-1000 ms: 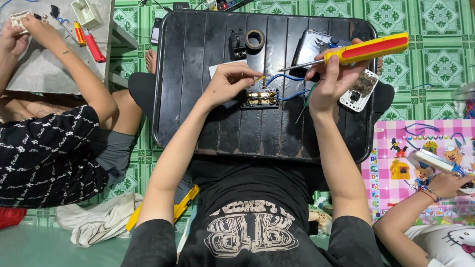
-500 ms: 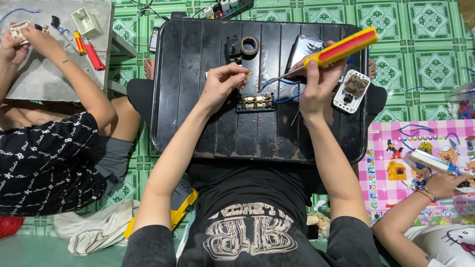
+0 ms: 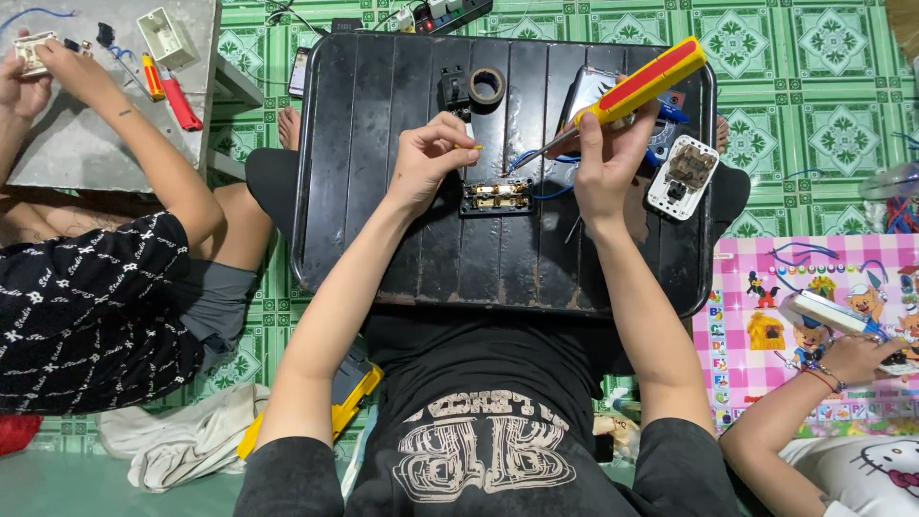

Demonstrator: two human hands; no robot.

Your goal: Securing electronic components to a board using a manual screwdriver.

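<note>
My right hand [image 3: 605, 161] grips a yellow and red screwdriver [image 3: 639, 88], its tip slanting down and left toward blue wires [image 3: 525, 159]. My left hand [image 3: 429, 158] pinches a small yellowish piece just above a black switch module with brass terminals [image 3: 497, 197]. The module lies on a black slatted tray table [image 3: 383, 220] over my lap. A white switch plate [image 3: 682, 175] rests to the right of my right hand.
A roll of black tape [image 3: 485, 86] and a small black part [image 3: 451, 92] lie at the table's far edge. A person at left works on a grey board [image 3: 86, 144] with a red tool [image 3: 178, 102]. Another person's hand [image 3: 847, 356] at right holds a white tool over a pink mat [image 3: 756, 325].
My right hand has drawn in toward the switch module with the screwdriver, tilting it steeper. My left hand has lifted slightly off the module, pinching a small piece.
</note>
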